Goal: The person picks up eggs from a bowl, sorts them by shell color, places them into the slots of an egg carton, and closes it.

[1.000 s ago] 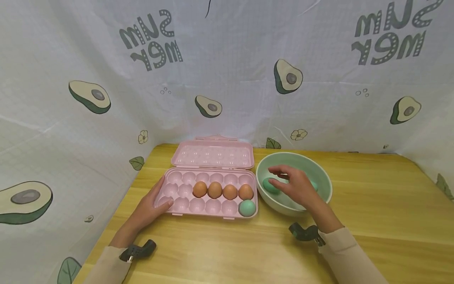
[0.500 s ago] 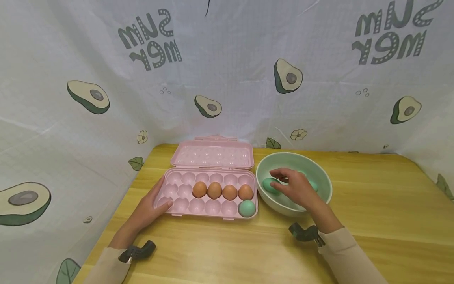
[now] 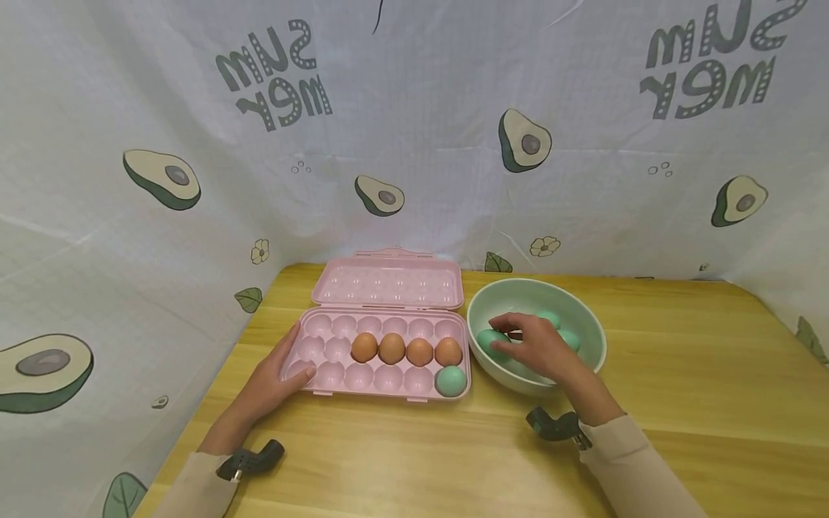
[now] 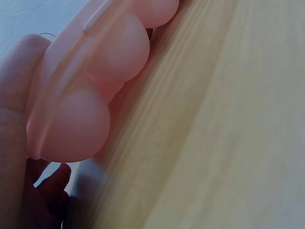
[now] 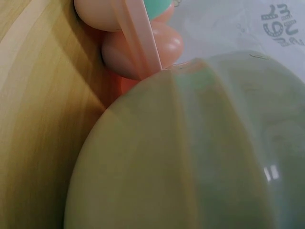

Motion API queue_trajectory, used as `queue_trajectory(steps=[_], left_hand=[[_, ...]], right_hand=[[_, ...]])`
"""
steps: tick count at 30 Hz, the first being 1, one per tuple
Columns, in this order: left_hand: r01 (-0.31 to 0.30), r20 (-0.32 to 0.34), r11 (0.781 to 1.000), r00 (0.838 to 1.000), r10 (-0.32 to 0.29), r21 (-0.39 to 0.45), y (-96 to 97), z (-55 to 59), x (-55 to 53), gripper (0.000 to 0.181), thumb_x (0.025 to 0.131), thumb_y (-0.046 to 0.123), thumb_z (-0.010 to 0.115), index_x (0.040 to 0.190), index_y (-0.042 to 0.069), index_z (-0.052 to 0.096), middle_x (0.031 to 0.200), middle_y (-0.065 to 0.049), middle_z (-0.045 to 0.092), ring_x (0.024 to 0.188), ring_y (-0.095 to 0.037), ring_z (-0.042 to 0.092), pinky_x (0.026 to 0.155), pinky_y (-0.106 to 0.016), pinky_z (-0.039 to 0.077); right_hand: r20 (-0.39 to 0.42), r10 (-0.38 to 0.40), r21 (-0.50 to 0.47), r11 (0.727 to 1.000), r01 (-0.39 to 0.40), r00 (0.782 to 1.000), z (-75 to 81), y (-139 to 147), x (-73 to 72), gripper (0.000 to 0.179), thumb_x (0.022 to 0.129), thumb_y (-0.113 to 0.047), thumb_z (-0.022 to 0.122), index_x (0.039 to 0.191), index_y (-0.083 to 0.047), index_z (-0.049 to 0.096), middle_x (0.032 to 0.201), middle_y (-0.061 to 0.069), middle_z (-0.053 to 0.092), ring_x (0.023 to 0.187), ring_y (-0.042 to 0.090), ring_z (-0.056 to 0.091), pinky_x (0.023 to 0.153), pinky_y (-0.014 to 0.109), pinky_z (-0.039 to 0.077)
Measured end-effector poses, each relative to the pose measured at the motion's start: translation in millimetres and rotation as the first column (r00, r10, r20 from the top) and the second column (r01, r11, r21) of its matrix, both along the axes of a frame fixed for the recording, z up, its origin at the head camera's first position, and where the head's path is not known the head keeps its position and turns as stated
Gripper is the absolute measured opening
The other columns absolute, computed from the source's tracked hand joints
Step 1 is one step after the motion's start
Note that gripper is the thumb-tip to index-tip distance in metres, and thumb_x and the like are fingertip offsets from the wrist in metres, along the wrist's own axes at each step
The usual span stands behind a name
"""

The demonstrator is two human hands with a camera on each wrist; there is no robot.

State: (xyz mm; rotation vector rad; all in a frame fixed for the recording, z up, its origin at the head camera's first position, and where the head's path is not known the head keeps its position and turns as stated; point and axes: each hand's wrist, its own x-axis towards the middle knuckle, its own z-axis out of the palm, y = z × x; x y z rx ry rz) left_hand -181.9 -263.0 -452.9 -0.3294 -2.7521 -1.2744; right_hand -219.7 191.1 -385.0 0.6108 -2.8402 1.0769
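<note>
A pink egg carton [image 3: 363, 392] lies with its lid [image 3: 388, 280] folded back. Along its middle row sit several brown eggs [image 3: 391, 348], and a green egg [image 3: 452, 381] fills the front right cup. My left hand [image 3: 275, 378] grips the carton's left end; in the left wrist view the thumb [image 4: 14, 95] lies over the rim, fingers behind. Inside the pale green bowl [image 3: 586, 306], my right hand [image 3: 537, 345] pinches another green egg [image 3: 490, 340] between thumb and fingers. The right wrist view shows mostly the bowl's outer wall [image 5: 138, 157], and the hand is hidden there.
More green eggs [image 3: 569, 339] lie in the bowl, right of and behind the hand. The bowl stands close against the carton's right end on the wooden table [image 3: 414, 460]. A white printed cloth [image 3: 440, 144] hangs behind the table.
My right hand has lowered slightly and closed its thumb and fingers on the green egg, which has shifted a little left. The left hand stays on the carton.
</note>
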Motion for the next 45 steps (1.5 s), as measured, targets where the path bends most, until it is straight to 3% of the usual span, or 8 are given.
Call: queue_trajectory(steps=[16,23,45], left_hand=[[0.005,0.008,1.0,1.0,-0.005,0.015,0.3,0.8,0.5,0.089,0.086,0.034,0.069,0.155,0.012,0.017,0.157,-0.019,0.023,0.141,-0.042,0.022,0.112,-0.061,0.019],[0.006,0.002,1.0,1.0,-0.006,0.019,0.3,0.5,0.4,0.089,0.086,0.034,0.069,0.155,0.012,0.017,0.157,-0.019,0.023,0.141,-0.042,0.023,0.112,-0.061,0.019],[0.0,0.01,1.0,1.0,0.0,0.01,-0.1,-0.7,-0.2,0.089,0.086,0.035,0.069,0.156,0.013,0.017,0.157,-0.019,0.022,0.142,-0.042,0.022,0.112,-0.06,0.019]], right_hand=[[0.044,0.056,0.05,0.997,-0.058,0.997,-1.2,1.6,1.5,0.038,0.083,-0.012,0.074,0.116,0.003,0.064,0.112,0.017,0.068,0.105,0.035,0.064,0.09,0.047,0.052],[0.026,0.088,0.08,0.993,-0.09,0.996,-0.5,0.0,2.5,0.036,0.083,-0.011,0.074,0.114,0.003,0.065,0.11,0.017,0.068,0.104,0.035,0.064,0.089,0.047,0.052],[0.028,0.085,0.185,0.979,-0.089,0.996,0.7,-4.1,5.4,0.032,0.083,-0.013,0.073,0.113,-0.001,0.068,0.11,0.013,0.069,0.105,0.034,0.061,0.092,0.049,0.049]])
